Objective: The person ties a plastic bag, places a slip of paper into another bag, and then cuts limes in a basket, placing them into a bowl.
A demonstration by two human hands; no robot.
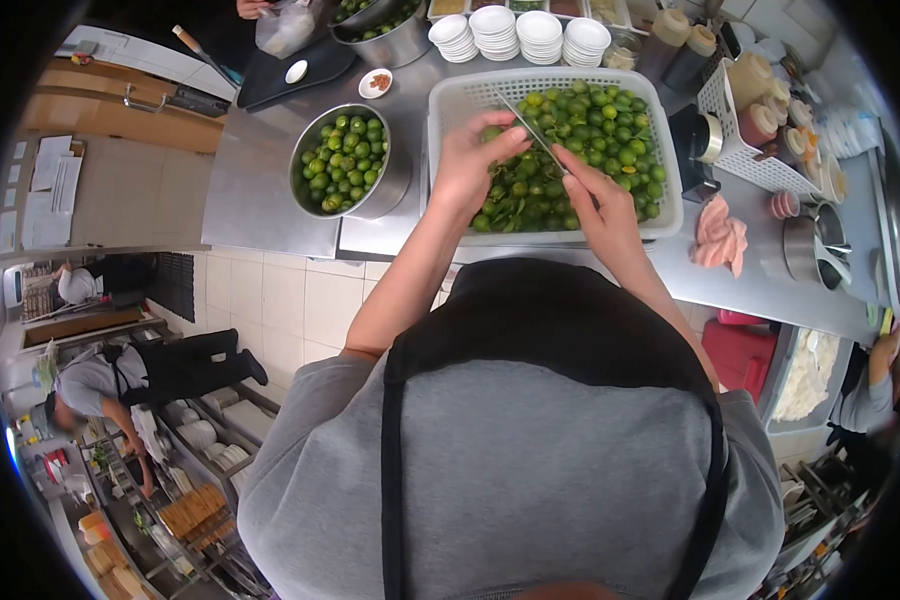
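Basket (450, 100) of limes (605, 125) on bench (260, 190). Left hand (475, 165) pinches one lime (492, 132) over the basket's left half. Right hand (598, 205) is clamped on thin blade (530, 130) — long axis slanting up-left, passing just beside the lime — left hand nearer.

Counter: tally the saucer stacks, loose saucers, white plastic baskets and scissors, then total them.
Saucer stacks: 4
Loose saucers: 2
White plastic baskets: 2
Scissors, in the grip of the right hand: 1
Total: 9
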